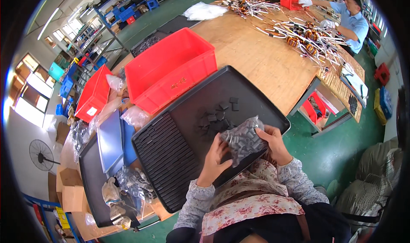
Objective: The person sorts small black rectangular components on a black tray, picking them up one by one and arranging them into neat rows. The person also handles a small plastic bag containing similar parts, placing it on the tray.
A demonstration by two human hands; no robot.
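Between my hands is a clear plastic bag (244,141) full of small dark grey pieces, held above the near right part of a black tray (252,98). My left hand (215,159) curls around the bag's left side. On its right edge, my right hand (274,144) grips the plastic with the thumb on top. Loose dark pieces (215,116) lie scattered on the tray just beyond the bag. Tight rows of black pieces (167,157) fill the tray's left part.
A large red bin (171,67) stands behind the tray, with a smaller red bin (95,93) to its left. Blue sheets (110,140) and gloves (112,196) lie at left. Across the wooden table (256,59), a gloved co-worker (348,20) stands by wired copper coils (307,38).
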